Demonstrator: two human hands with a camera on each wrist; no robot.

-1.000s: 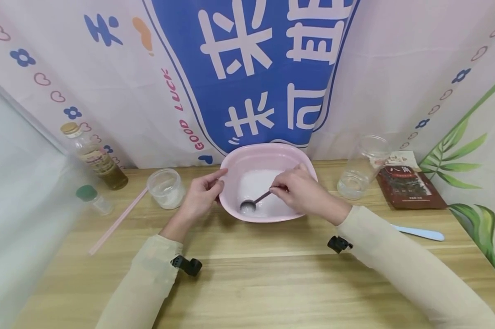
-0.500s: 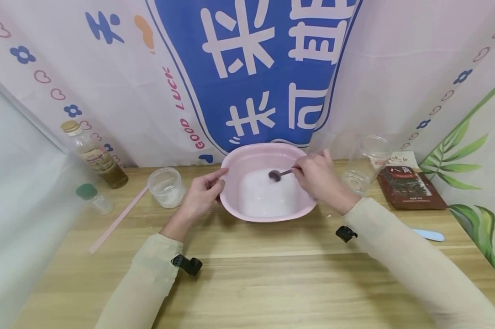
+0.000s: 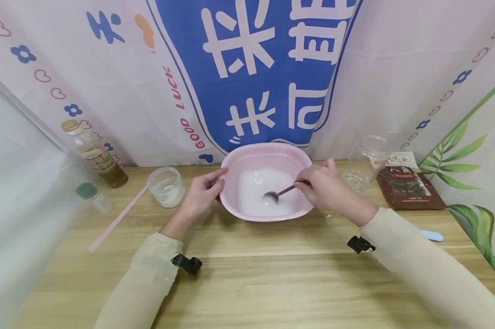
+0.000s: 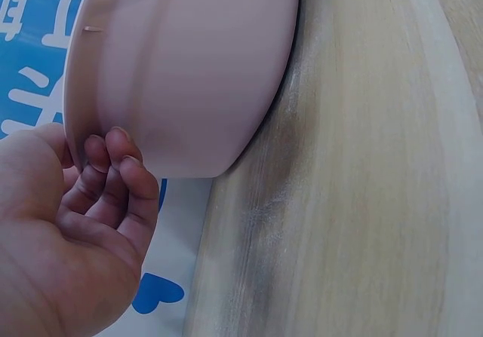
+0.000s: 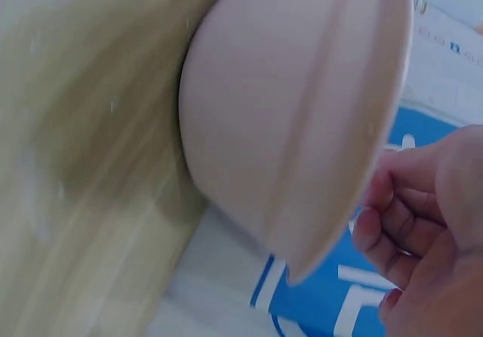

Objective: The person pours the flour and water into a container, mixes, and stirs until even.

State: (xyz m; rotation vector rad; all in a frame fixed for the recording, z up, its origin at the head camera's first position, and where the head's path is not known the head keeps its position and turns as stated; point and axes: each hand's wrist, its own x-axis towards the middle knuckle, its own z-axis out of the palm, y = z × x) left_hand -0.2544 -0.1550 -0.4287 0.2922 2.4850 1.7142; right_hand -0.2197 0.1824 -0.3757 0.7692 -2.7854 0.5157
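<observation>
A pink plastic basin [image 3: 268, 153] stands on the wooden table with whitish liquid [image 3: 251, 192] inside. My left hand [image 3: 200, 196] grips its left rim, thumb on top and fingers curled beneath, as the left wrist view shows with the basin's outer wall [image 4: 196, 65]. Over the basin's right side, my right hand [image 3: 323, 187] pinches the handle of a dark spoon [image 3: 272, 197]. The spoon's bowl sits in the liquid near the middle. In the right wrist view the basin [image 5: 279, 88] hides the spoon, and only the curled fingers [image 5: 392, 224] show beyond the rim.
Left of the basin are a clear tub of white powder [image 3: 166, 188], pink chopsticks [image 3: 118, 220], a green-capped shaker [image 3: 93, 196] and an oil bottle [image 3: 97, 155]. To the right stand a clear plastic cup [image 3: 364, 160], a brown spice packet [image 3: 409, 187] and a light-blue handle [image 3: 431, 235].
My right hand has swept the spoon from the basin's front left to its back, then forward to near the middle, ending further right. The left hand has stayed on the rim.
</observation>
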